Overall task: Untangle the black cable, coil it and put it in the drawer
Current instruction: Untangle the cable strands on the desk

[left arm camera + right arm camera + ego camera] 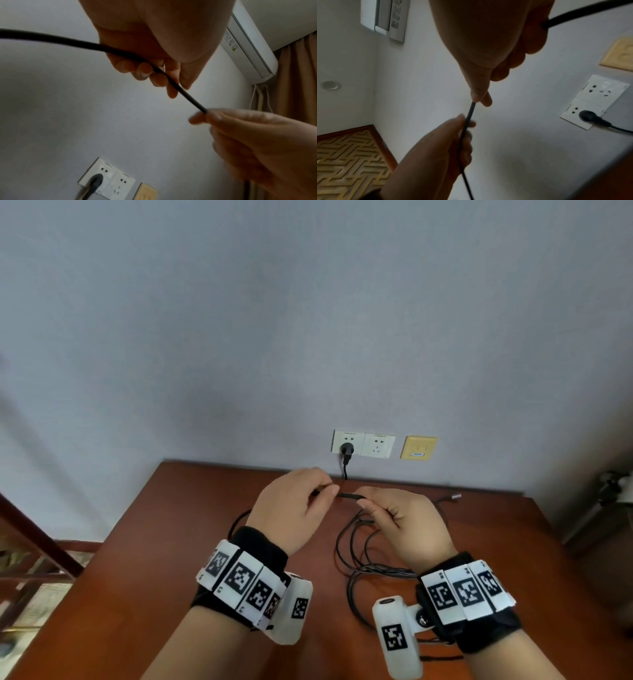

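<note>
Pinching the black cable point(346, 495), left hand point(294, 508) and right hand point(407, 525) stretch it above the table point(164, 542).

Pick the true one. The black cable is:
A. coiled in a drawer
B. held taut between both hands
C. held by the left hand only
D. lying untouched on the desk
B: the left hand and right hand each pinch the cable, a short straight stretch between them.
</note>
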Demonstrator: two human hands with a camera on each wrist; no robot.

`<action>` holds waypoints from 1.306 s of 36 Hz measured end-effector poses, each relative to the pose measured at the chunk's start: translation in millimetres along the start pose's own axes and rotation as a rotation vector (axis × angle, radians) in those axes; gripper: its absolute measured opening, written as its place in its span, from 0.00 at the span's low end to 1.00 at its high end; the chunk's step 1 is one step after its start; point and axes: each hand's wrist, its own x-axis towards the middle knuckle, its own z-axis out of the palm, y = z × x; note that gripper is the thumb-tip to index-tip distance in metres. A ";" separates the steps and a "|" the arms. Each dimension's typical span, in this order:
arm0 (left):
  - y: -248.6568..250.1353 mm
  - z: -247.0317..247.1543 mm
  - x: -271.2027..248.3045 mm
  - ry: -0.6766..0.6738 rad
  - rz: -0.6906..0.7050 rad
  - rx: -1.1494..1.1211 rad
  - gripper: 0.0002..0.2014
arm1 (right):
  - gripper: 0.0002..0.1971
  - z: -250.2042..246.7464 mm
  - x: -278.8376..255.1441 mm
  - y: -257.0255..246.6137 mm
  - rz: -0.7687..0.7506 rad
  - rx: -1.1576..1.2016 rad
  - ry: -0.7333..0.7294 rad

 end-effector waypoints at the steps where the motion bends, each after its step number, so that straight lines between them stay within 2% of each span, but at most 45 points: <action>1: 4.1 3.7 0.0 -0.024 0.013 -0.009 0.11 | 0.13 2.3 2.2 -3.7 -0.021 0.001 -0.012; 4: 9.6 9.5 -1.2 -0.019 0.013 -0.027 0.15 | 0.20 3.9 5.6 -9.9 -0.022 0.013 -0.084; 8: 6.5 3.5 -2.6 0.006 0.042 0.003 0.20 | 0.20 -5.1 0.8 -8.2 -0.015 0.013 -0.161; 14: -2.9 -8.2 -3.1 0.098 0.056 0.027 0.24 | 0.23 -15.4 -6.9 8.0 0.073 0.090 -0.086; 21: -18.1 -12.2 -4.5 0.102 0.097 0.105 0.21 | 0.11 -15.3 -8.9 15.9 0.123 0.061 -0.071; 26: -14.7 -13.1 -0.3 0.124 0.051 0.126 0.15 | 0.09 -8.7 -2.9 7.1 0.139 0.004 0.030; 28: -12.6 -12.2 0.9 0.107 0.034 0.106 0.12 | 0.09 -5.6 -1.5 3.5 0.141 0.006 0.062; 32: -4.4 -1.1 1.2 0.036 0.071 0.120 0.17 | 0.15 6.2 0.0 -3.5 0.111 0.017 0.082; 35: 6.9 9.7 -0.6 -0.013 0.079 0.160 0.18 | 0.18 16.0 1.8 -6.9 0.050 0.024 0.058; 39: 6.1 18.6 -3.0 -0.070 0.054 0.086 0.18 | 0.20 20.3 1.9 -7.9 -0.003 -0.025 -0.007; 43: -4.1 14.4 -5.7 -0.061 0.064 0.063 0.23 | 0.19 15.8 0.0 -7.5 -0.008 -0.008 -0.119; 47: -15.2 9.7 -8.6 -0.045 0.062 0.067 0.25 | 0.19 16.0 -3.1 -1.4 0.024 -0.033 -0.164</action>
